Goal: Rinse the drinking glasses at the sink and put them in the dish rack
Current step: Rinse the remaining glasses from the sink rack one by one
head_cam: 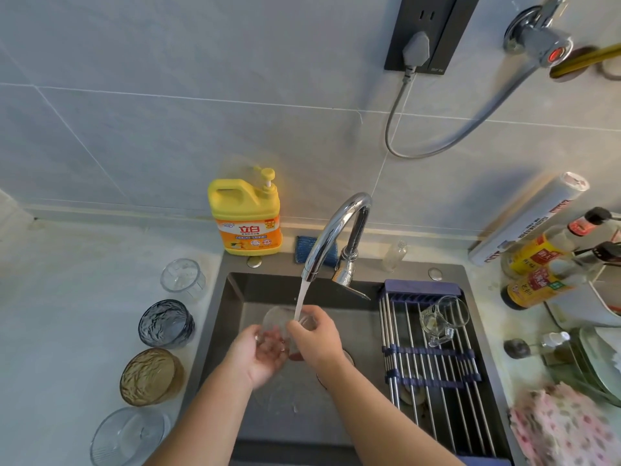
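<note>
The drinking glass (279,323) is held above the sink (232,317) basin, under the water stream (302,294) from the faucet (336,227). It appears tilted. Its clear wall hides the exact axis and the mouth direction. The left hand (263,353) cups it from below with curled fingers, and the right hand (317,338) grips its far side. The dish rack (433,371) spans the sink's right part and carries one glass mug (440,319) on its side. Upright on the counter (67,297) stand a clear tumbler (183,275), a blue-grey glass (166,322), an amber glass (149,376) and a ribbed clear glass (131,435).
</note>
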